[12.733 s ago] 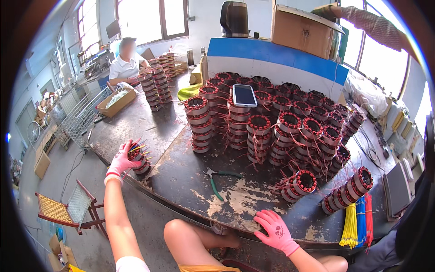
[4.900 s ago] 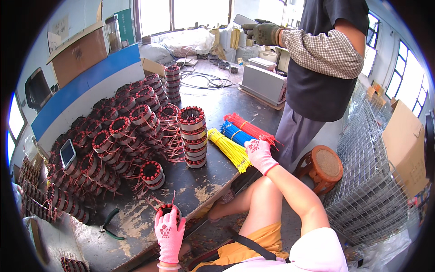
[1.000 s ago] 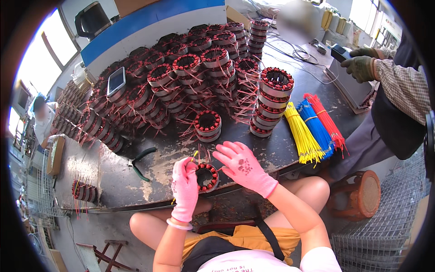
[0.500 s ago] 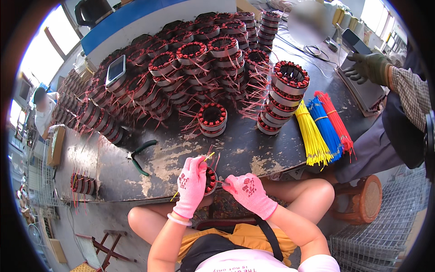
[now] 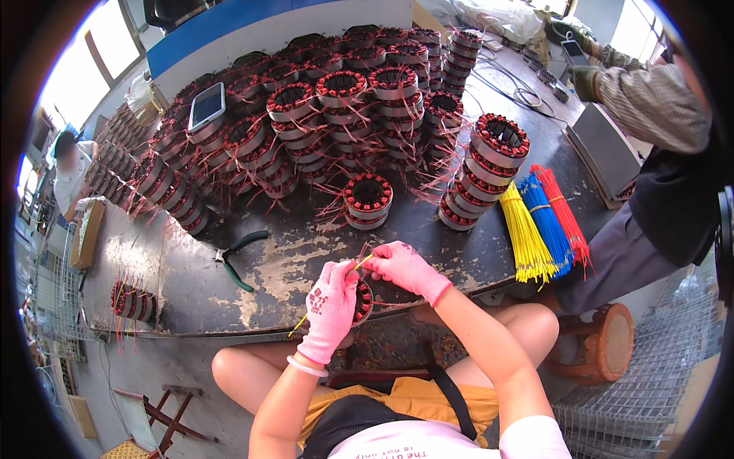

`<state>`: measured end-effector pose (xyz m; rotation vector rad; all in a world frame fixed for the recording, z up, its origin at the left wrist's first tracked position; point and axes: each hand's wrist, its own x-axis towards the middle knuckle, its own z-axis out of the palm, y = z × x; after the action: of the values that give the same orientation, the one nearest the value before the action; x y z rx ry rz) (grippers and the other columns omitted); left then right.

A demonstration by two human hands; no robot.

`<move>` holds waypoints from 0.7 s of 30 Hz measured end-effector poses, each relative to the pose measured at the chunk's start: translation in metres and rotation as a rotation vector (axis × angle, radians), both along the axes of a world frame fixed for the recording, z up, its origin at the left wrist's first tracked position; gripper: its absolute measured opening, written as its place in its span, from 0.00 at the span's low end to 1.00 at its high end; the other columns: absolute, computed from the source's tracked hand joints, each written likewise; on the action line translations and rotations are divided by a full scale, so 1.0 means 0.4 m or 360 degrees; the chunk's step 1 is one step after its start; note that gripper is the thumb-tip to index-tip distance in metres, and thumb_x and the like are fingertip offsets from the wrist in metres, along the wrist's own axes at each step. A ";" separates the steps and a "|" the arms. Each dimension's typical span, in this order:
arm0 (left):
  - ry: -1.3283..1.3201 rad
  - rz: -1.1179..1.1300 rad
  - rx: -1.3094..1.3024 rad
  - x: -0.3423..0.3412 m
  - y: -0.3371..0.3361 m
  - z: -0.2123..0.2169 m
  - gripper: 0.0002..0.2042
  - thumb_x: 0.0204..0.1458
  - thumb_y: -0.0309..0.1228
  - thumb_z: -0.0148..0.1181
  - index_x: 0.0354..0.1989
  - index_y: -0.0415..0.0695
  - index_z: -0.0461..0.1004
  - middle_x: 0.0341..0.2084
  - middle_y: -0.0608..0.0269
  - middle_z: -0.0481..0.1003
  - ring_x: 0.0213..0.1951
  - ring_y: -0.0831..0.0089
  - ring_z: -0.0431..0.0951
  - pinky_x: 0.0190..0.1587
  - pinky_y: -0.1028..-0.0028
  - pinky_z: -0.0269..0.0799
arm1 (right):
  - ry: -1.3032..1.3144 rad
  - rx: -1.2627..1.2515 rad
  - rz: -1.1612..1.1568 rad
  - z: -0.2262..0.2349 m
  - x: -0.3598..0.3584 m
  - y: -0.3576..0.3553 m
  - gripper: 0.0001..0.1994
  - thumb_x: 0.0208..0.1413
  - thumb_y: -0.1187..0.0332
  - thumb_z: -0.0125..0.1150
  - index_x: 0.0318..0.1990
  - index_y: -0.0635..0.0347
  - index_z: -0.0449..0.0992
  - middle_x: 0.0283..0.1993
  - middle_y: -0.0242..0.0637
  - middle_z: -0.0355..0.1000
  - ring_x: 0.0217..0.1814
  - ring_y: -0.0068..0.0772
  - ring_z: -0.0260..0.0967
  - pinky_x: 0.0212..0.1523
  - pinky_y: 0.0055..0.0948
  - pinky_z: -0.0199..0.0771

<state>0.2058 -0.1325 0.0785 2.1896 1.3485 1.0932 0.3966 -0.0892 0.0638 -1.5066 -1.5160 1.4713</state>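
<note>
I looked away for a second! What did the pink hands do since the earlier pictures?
The right hand came back from the yellow ties to the table edge. It now pinches a yellow tie at the coil that the left hand holds; a second ago it was spread over that coil. The pliers, the phone and the coil piles look unmoved.

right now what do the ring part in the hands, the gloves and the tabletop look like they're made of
Ring part: looks like stacked grey metal with reddish copper-coloured wire windings, glossy; thin leads stick out.
Left hand and right hand gloves: pink knit fabric, matte; a coating cannot be told.
Tabletop: probably dark painted metal or board, worn to pale patches where the coat has scuffed off.
</note>
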 end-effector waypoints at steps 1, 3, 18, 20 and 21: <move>0.0010 0.0002 -0.0010 -0.005 -0.001 0.000 0.12 0.57 0.23 0.57 0.49 0.46 0.71 0.39 0.56 0.73 0.38 0.51 0.78 0.37 0.59 0.74 | 0.0000 -0.0109 -0.0027 0.008 -0.004 0.013 0.16 0.62 0.59 0.61 0.40 0.66 0.82 0.31 0.35 0.79 0.32 0.23 0.74 0.34 0.27 0.72; 0.0028 -0.0004 -0.0028 -0.011 -0.002 -0.001 0.12 0.57 0.23 0.57 0.50 0.46 0.71 0.39 0.56 0.73 0.38 0.51 0.78 0.36 0.59 0.74 | 0.0261 -0.0278 -0.0142 -0.012 -0.001 0.030 0.13 0.62 0.63 0.62 0.43 0.65 0.82 0.33 0.30 0.79 0.32 0.18 0.72 0.31 0.19 0.68; 0.0121 0.0152 0.0001 -0.013 -0.007 -0.021 0.15 0.54 0.22 0.58 0.49 0.49 0.74 0.39 0.59 0.75 0.39 0.54 0.78 0.38 0.59 0.75 | -0.1023 0.1156 0.0065 0.061 -0.012 -0.222 0.11 0.56 0.58 0.62 0.31 0.54 0.78 0.33 0.40 0.77 0.40 0.44 0.77 0.40 0.40 0.75; 0.0113 0.0156 -0.0004 -0.024 -0.008 -0.021 0.14 0.54 0.22 0.57 0.49 0.48 0.74 0.40 0.59 0.75 0.39 0.54 0.78 0.39 0.59 0.75 | -0.1069 0.1188 0.0014 0.047 -0.037 -0.237 0.09 0.56 0.59 0.63 0.33 0.54 0.78 0.33 0.39 0.77 0.39 0.43 0.77 0.39 0.40 0.76; 0.0096 0.0142 -0.0016 -0.021 -0.006 -0.019 0.13 0.55 0.22 0.56 0.49 0.47 0.74 0.40 0.58 0.74 0.39 0.54 0.78 0.39 0.60 0.75 | -0.1051 0.1244 -0.0037 0.042 -0.033 -0.240 0.09 0.56 0.59 0.64 0.33 0.53 0.79 0.32 0.38 0.77 0.38 0.42 0.77 0.37 0.40 0.77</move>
<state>0.1976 -0.1348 0.0709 2.1899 1.4873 1.0569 0.3835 -0.1852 0.0806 -1.5213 -2.0821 0.2314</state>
